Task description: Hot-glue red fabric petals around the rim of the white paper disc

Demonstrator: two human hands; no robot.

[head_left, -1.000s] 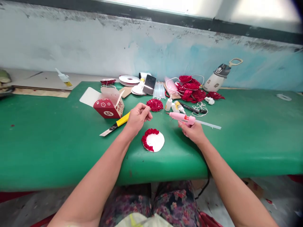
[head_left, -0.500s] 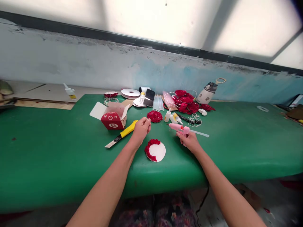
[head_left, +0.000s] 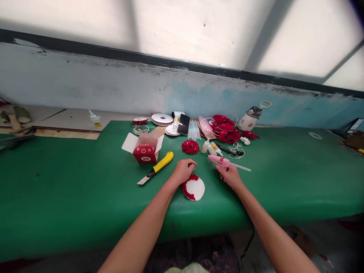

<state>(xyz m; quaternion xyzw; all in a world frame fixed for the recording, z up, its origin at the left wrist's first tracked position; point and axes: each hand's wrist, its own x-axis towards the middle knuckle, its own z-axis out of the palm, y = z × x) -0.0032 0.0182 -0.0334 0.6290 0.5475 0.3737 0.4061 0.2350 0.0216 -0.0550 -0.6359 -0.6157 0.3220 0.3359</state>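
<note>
A white paper disc (head_left: 196, 188) edged partly with red ruffled trim lies near the front of the green table (head_left: 71, 189). My left hand (head_left: 183, 169) rests over the disc's upper left rim, fingers curled in a pinch; what they hold is too small to make out. My right hand (head_left: 231, 175) grips a pink glue gun (head_left: 219, 161), its nozzle pointing left and a clear glue stick sticking out to the right. A finished red rosette (head_left: 190, 146) lies just beyond the two hands.
A red and white gift box (head_left: 144, 150) stands open at the left, a yellow utility knife (head_left: 158, 167) in front of it. Small glue bottles (head_left: 210, 148), ribbon spools (head_left: 162, 119), a phone (head_left: 184, 124), a pile of red rosettes (head_left: 226, 129) and a white jug (head_left: 249, 118) crowd the back.
My left hand dropped from above the table onto the disc's upper left rim. My head lifted, so more wall and window shows. The right hand keeps the glue gun.
</note>
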